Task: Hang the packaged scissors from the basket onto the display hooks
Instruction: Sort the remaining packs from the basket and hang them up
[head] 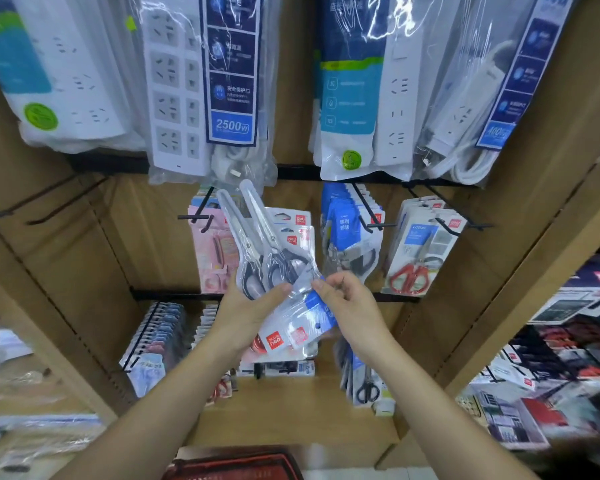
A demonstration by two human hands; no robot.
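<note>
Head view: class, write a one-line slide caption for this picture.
Both hands, left and right, hold packaged scissors upside down before display hooks, below hanging power strips.

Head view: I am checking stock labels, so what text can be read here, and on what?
"2500w": blue card of the white power strip pack.
"安全保护门": same card, above it.
"deli": red tag, upside down, on the scissors pack in both hands.
"deli": red corners of hung scissors packs.
Other print: too blurred.

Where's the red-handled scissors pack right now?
The red-handled scissors pack hangs on the rightmost hook of the middle row, right of the blue packs and below the power strips.
</note>
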